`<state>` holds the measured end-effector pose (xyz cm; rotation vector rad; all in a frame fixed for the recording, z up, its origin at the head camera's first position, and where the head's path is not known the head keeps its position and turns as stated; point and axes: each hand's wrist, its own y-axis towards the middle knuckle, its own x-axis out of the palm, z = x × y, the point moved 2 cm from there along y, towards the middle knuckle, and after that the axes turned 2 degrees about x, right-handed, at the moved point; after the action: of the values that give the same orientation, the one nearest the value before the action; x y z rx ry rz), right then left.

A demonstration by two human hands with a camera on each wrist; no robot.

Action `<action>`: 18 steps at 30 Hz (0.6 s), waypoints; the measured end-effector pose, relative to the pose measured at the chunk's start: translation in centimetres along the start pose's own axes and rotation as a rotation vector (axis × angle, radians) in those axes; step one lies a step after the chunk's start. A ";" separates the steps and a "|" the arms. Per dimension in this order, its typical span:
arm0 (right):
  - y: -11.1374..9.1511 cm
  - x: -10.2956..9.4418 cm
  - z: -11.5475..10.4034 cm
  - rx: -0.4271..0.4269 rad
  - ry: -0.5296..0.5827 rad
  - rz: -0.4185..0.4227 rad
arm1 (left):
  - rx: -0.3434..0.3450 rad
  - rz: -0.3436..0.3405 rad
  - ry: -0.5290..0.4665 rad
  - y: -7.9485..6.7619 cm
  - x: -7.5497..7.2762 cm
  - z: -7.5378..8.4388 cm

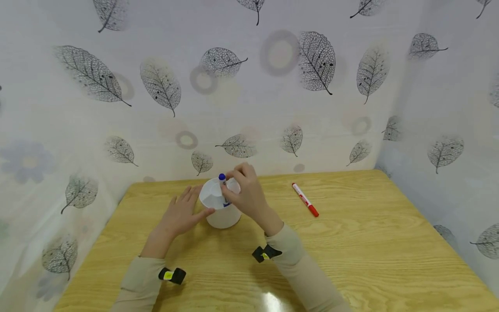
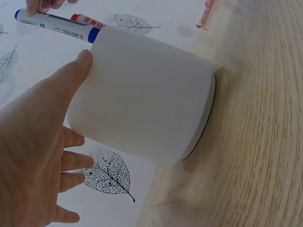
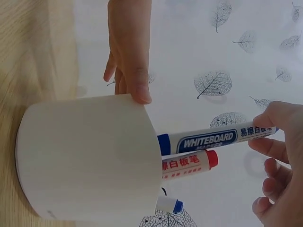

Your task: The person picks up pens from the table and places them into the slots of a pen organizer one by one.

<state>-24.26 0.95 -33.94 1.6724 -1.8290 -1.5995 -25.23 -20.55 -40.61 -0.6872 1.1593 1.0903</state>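
Observation:
A white pen cup [image 1: 224,219] stands upright on the table. My right hand [image 1: 249,194] pinches a blue-and-white whiteboard marker [image 3: 208,138] near its upper end, between thumb and fingertips. The marker's blue cap points down at the cup's rim. Inside the cup, a red-ended marker [image 3: 189,163] and a white marker with a blue end [image 3: 169,205] stick out past the rim. My left hand [image 1: 181,216] is at the cup's left side, its thumb at the rim and its other fingers spread out beyond it, holding nothing.
A red-capped marker [image 1: 305,200] lies on the wooden table [image 1: 358,242], to the right of the cup. Behind the table and at both sides hangs a pale curtain [image 1: 249,99] printed with leaves.

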 end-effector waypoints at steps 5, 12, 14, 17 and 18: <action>-0.4 -0.5 0.4 0.000 -0.007 -0.037 | 0.007 0.004 -0.004 0.0 -0.1 0.0; -0.8 -1.4 1.1 0.008 -0.008 -0.031 | 0.000 0.000 -0.008 0.1 -0.1 0.0; -1.0 -1.7 1.4 0.005 -0.021 -0.023 | -0.005 -0.001 -0.010 0.1 -0.1 0.0; -1.3 -2.1 2.1 0.013 -0.045 -0.018 | -0.014 -0.009 -0.007 0.2 0.0 -0.1; -1.4 -2.2 2.4 0.017 -0.056 -0.019 | -0.017 -0.010 -0.009 0.2 0.0 -0.1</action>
<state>-24.41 4.36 -34.87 1.6739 -1.8628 -1.6593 -25.46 -20.61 -40.63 -0.7005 1.1384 1.0949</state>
